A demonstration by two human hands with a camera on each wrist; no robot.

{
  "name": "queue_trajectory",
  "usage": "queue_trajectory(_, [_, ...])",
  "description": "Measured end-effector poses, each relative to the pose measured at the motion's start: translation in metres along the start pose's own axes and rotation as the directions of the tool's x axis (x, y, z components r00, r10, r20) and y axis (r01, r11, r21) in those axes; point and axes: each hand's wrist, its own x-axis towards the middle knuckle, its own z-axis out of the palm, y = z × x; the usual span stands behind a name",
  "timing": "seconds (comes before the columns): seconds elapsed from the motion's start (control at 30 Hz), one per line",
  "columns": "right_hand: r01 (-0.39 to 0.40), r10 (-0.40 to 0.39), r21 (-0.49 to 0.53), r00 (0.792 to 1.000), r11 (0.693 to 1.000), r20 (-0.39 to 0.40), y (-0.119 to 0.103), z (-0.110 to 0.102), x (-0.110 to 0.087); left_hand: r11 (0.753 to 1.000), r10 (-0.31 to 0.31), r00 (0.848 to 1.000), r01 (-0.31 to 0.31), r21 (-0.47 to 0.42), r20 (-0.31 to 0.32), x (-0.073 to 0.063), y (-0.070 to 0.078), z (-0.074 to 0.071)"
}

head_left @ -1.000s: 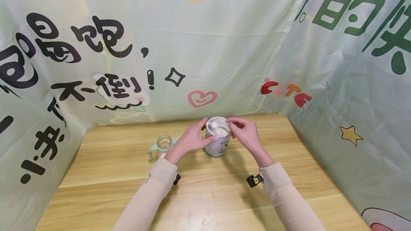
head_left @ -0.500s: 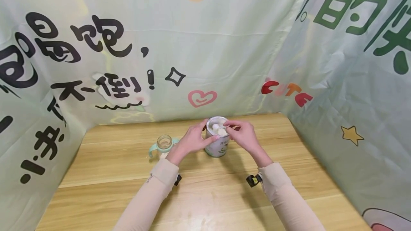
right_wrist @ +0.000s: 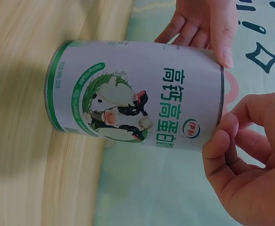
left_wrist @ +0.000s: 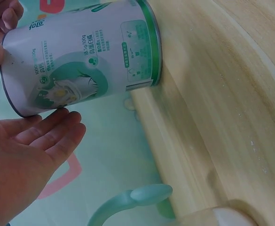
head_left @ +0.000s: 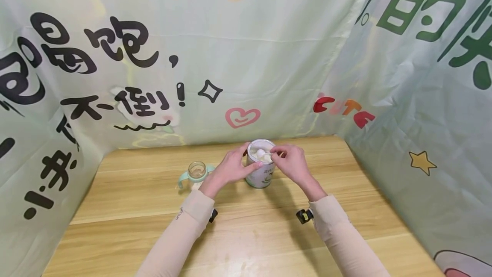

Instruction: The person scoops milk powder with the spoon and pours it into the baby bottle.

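Presently we note the right hand (head_left: 292, 161) pinching the small white plastic scoop (head_left: 260, 153), bowl leftward, at the upright white-green cylindrical can's (head_left: 258, 177) mouth. The left hand (head_left: 232, 166) grips that can, thumb opposite fingers.

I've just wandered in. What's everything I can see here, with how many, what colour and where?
tin: one, white with green base band, upright on the table
powder: one mass, pale, inside the tin
scoop: one, white, at the tin's open top
bottle: one, clear with mint-green handles, left of the tin
table: one, light wood, beneath everything
printed cloth: pale green, behind and beside the table; number of pieces unclear
wrist devices: two, black, one per wrist
sleeves: two, pale beige, on the arms
left hand: one, bare, holding the tin's rim
right hand: one, bare, pinching the scoop's handle
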Motion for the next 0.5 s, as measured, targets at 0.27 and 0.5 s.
queue_trajectory(0.27, [0.021, -0.022, -0.021, 1.000, 1.000, -0.019, -0.0015, -0.0019, 0.0005, 1.000, -0.008, 1.000, 0.008, -0.016, 0.004, 0.0002, -0.0002, 0.0004])
queue_trajectory(0.5, [0.021, -0.021, -0.024, 0.999, 0.999, -0.030, -0.0037, -0.0035, 0.0016, 1.000, -0.010, 1.000, 0.010, -0.021, 0.002, 0.0008, 0.0002, 0.0009])
